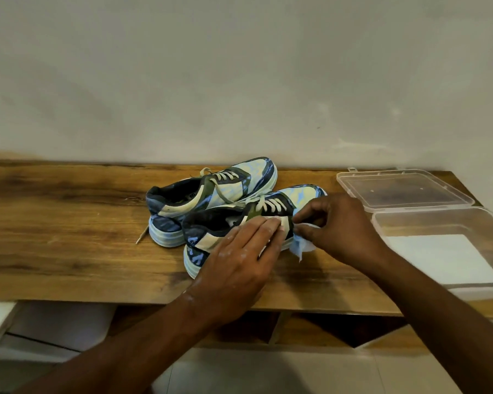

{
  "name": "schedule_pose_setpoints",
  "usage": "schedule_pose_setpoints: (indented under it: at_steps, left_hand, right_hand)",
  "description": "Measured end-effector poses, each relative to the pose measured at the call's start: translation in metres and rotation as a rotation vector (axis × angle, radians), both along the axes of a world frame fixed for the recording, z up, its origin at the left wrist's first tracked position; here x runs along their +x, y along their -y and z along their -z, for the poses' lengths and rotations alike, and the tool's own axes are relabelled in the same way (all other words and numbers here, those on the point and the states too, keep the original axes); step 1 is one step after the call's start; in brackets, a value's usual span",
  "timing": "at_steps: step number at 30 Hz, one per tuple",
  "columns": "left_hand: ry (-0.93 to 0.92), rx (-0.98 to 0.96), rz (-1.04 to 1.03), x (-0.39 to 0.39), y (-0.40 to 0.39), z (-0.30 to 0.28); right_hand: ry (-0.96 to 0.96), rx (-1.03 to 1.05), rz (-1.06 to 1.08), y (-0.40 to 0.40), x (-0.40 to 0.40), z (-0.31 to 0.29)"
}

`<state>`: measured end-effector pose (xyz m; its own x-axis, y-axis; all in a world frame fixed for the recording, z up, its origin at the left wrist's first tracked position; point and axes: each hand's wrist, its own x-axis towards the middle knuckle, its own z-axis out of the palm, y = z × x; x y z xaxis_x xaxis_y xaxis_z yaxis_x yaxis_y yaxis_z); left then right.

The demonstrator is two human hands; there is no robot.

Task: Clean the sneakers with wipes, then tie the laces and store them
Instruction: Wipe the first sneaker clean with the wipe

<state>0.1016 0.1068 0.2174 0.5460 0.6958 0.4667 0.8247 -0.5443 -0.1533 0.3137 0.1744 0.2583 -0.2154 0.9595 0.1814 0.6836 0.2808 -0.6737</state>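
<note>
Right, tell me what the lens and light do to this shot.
Head view: wide-angle bend bows the wooden shelf edges; soft, dim light, no hard shadows; faint glare on the clear plastic box; slight softness on the wipe in the right hand, while the left hand and near sneaker read clearly.

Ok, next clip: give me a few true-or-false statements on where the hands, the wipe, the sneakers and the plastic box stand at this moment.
1. The right hand pinches the wipe against the near sneaker. True.
2. The left hand is lifted clear of both shoes. False: it lies flat on the near sneaker's side.
3. The far sneaker has its laces tied in a bow. False: the ends trail loose, one onto the wooden tabletop.
4. The clear plastic box stands open to the right of the sneakers. True.
5. Both sneakers sit inside the box. False: both rest on the tabletop.
</note>
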Motion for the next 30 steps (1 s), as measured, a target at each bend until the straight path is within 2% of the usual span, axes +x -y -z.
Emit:
schedule_pose_setpoints:
  at_steps: [2,7,11,16,20,27,30]
  left_hand:
    - [-0.043,0.011,-0.004,0.010,-0.008,-0.003]
    - [-0.119,-0.009,-0.088,0.026,-0.025,0.000]
    - [-0.126,-0.037,-0.095,0.028,-0.028,0.002]
    - [-0.109,-0.046,-0.091,0.022,-0.027,0.000]
    - [-0.040,-0.066,-0.056,0.015,-0.024,0.004]
    - [-0.014,-0.068,0.008,0.008,-0.018,0.006]
    - [-0.016,-0.071,0.012,0.009,-0.018,0.007]
  right_hand:
    - [-0.017,0.006,0.037,-0.005,0.010,-0.003]
    - [-0.023,0.186,0.191,-0.015,0.029,-0.004]
    - [0.029,0.168,0.120,-0.007,0.017,0.012]
    - [-0.015,0.193,0.067,0.009,-0.001,0.017]
    - [0.141,0.252,-0.053,0.024,-0.007,0.019]
    - [0.063,0.323,0.185,-0.002,0.036,0.010]
    - [0.048,0.289,0.082,0.014,0.012,0.014]
